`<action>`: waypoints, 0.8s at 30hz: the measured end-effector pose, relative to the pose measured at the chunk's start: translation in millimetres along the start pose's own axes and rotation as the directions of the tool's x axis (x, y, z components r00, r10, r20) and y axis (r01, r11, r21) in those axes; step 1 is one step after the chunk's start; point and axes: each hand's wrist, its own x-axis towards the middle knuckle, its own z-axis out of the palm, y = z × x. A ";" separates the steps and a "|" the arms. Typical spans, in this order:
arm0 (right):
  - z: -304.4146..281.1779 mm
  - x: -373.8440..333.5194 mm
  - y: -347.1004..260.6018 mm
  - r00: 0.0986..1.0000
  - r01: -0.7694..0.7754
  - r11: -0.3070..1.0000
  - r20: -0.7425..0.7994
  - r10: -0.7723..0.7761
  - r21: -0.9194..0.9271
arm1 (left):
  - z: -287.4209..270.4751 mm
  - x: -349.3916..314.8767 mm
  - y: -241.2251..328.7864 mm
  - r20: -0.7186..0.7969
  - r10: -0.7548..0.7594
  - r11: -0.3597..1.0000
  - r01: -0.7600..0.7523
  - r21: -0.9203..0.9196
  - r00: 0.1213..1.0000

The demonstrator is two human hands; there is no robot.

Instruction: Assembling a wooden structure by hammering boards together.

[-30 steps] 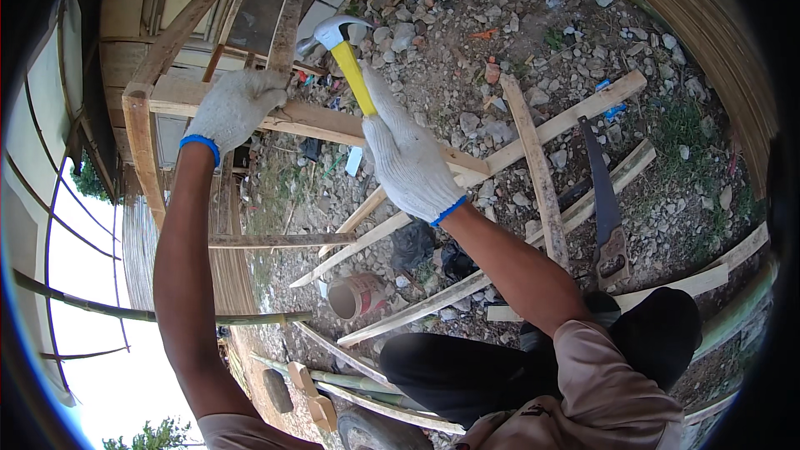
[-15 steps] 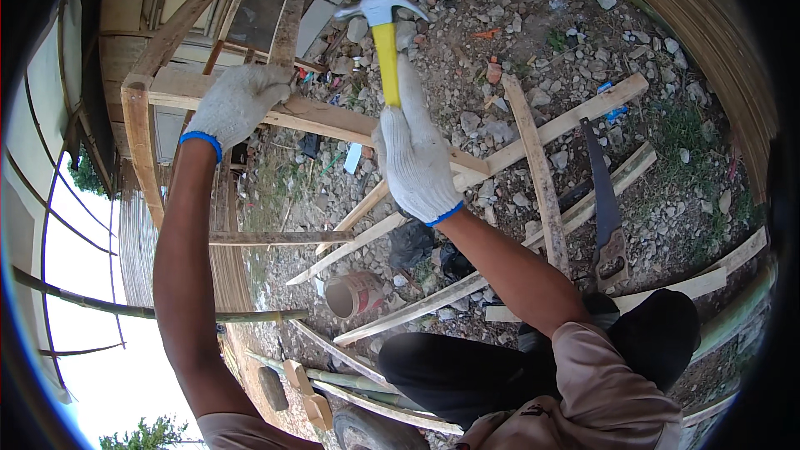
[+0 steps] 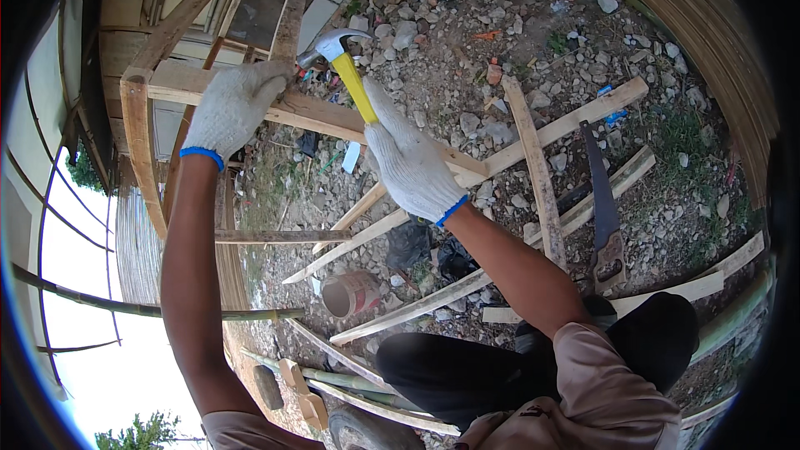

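My right hand [image 3: 412,160], in a white knitted glove with a blue cuff, grips a claw hammer [image 3: 357,87] by its yellow handle. The hammer's metal head is tilted left, close to an upright wooden slat [image 3: 291,21]. My left hand [image 3: 234,107], gloved the same way, is closed over a wooden beam [image 3: 325,119] where that slat meets it. Its fingertips are partly hidden, so whether a small piece is pinched there does not show. The beam joins a wooden post [image 3: 140,129] at its left end.
A handsaw [image 3: 602,192] lies on the stony ground at right among several loose wooden strips [image 3: 535,162]. A bucket-like container [image 3: 350,293] lies tipped near black plastic bags. Bamboo poles [image 3: 358,381] rest nearby, and my dark-trousered knees are at the bottom.
The hammer has swung left and down, its head now near the slat and beam joint. My left hand has shifted only slightly on the beam.
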 end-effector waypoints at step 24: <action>-11.1 -4.7 -39.5 0.987 -0.099 0.975 -0.103 0.121 0.197 | 25.5 -23.0 9.1 -0.341 0.253 0.913 -0.106 0.395 0.905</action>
